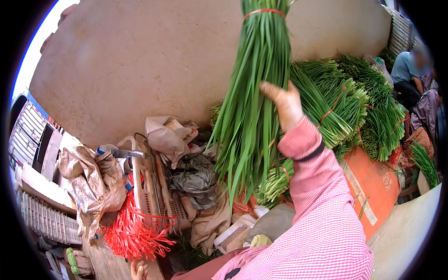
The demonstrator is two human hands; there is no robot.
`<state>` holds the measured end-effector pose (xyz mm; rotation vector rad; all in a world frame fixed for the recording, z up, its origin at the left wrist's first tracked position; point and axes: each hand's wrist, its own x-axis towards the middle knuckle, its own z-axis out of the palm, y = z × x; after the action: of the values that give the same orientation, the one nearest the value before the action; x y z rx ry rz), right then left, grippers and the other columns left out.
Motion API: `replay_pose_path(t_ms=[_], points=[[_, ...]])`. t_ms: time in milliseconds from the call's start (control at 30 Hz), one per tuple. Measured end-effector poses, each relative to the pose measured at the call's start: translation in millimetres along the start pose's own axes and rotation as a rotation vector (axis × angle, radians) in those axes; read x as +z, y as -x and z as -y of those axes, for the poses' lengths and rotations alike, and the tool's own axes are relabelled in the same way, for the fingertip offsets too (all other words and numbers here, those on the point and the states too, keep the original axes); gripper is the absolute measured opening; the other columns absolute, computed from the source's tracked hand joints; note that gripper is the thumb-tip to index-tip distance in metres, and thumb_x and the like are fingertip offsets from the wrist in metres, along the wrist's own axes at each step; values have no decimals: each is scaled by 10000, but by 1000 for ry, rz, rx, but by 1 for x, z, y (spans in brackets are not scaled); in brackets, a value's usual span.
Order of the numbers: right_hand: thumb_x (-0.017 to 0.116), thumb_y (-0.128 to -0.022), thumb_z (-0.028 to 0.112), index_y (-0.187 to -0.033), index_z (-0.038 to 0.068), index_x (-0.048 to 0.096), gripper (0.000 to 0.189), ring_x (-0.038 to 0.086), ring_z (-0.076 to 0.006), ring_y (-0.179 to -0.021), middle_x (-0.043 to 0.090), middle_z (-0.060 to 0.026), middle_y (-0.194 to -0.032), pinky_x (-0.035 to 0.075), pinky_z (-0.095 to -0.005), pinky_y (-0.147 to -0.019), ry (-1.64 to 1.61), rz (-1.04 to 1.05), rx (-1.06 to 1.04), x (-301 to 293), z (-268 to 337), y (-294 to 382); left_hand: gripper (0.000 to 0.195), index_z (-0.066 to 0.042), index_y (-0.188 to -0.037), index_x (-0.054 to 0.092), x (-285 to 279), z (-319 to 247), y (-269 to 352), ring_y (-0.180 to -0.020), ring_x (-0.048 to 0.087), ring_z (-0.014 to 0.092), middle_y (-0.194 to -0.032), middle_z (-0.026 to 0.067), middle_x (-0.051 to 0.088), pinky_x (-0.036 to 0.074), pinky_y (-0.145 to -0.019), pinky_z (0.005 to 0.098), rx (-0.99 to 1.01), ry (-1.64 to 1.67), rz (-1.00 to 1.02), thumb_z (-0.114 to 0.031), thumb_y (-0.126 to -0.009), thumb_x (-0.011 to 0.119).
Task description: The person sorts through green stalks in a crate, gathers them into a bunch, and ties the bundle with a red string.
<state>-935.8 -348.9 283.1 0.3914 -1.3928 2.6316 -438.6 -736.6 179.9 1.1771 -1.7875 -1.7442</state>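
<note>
A large bunch of garlic chives (259, 70) with a red tie rises in front of me, its loose leaf tips hanging down and its far end beyond the top edge. My right hand (285, 105), in a pink checked sleeve, reaches against the bunch's right side. One digit lies across the leaves; the rest are partly hidden, so I cannot tell how firm the hold is. At the lower left edge, the bent fingers of my left hand (139, 269) show beneath a hank of red plastic ties (136, 227). The rest of that hand is out of view.
Tied chive bunches (336, 101) are piled at right on an orange surface (372, 189), against a plastered wall (140, 59). A plastic crate (141, 189), a hammer (129, 154) and woven sacks (84, 171) stand left. Another person (407, 70) crouches far right.
</note>
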Motion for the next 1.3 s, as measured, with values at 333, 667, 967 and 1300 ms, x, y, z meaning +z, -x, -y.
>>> replay_pose_path(t_ms=[333,667,967,1300], points=[[648,-710,170,-1263,-35,314,679,432,-344,-1131,431,-237,-1227,364,-371,-942,1197,-563,80,-154,-108,-145,564,-77,-1261,333,-81,68,112,-923,546,209,-1047,86,543,455,-746,300,-292,-3,-367,-114,-777,620],[484,-833,37,-1107,-20,504,281,548,-150,-851,583,-82,-968,429,-236,-724,932,56,242,-138,-231,14,582,-39,-1271,352,-79,81,140,-838,558,98,-1029,33,565,410,-697,206,-300,-110,-462,-228,-790,619],[482,-855,64,-933,17,587,139,487,-38,-608,556,9,-726,385,-160,-513,703,722,665,24,-265,162,543,13,-1249,354,-94,155,217,-830,572,127,-996,82,579,435,-681,187,-369,85,-522,-69,-778,611],[559,-814,17,-980,-4,594,171,504,-52,-720,559,1,-789,404,-167,-675,400,1007,408,185,-226,221,517,22,-1234,369,-83,193,278,-885,520,118,-998,78,552,412,-820,223,-390,246,-673,-25,-765,581]])
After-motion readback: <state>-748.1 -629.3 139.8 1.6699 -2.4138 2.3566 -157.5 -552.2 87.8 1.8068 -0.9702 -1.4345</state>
